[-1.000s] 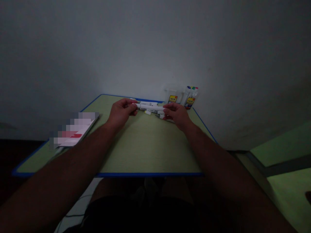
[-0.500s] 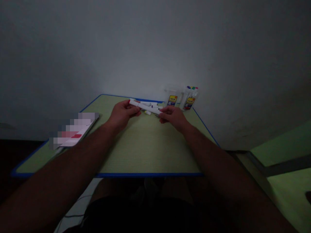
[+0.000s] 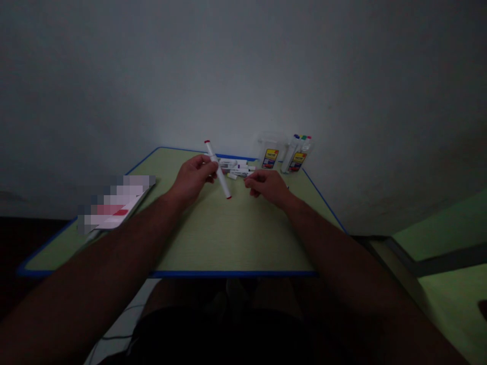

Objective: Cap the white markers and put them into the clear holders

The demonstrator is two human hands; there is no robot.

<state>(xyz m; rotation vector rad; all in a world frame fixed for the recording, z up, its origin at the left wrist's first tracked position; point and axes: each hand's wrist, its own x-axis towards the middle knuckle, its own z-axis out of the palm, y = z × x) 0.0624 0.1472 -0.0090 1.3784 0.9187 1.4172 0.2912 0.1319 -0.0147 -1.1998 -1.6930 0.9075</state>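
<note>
My left hand (image 3: 193, 177) is closed around the middle of a white marker (image 3: 223, 183) with red ends. The marker tilts, its upper end leaning left toward the wall and its lower end pointing down to the right. To the right, my right hand (image 3: 265, 184) is apart from this marker, its thumb and fingers drawn together; whether anything small is between them I cannot make out. Behind and between the hands lies a loose pile of white markers (image 3: 239, 165), partly covered by my fingers.
A clear plastic case (image 3: 269, 154) with a yellow label stands at the back of the table (image 3: 236, 238). Beside it is another clear case (image 3: 297, 157) holding markers with coloured ends. At the left lies a flat, blurred-out item (image 3: 122, 205). A wall rises behind the table.
The marker was held between both hands, nearly level. My right hand has let go of its end, and my left hand has turned it to a steep slant.
</note>
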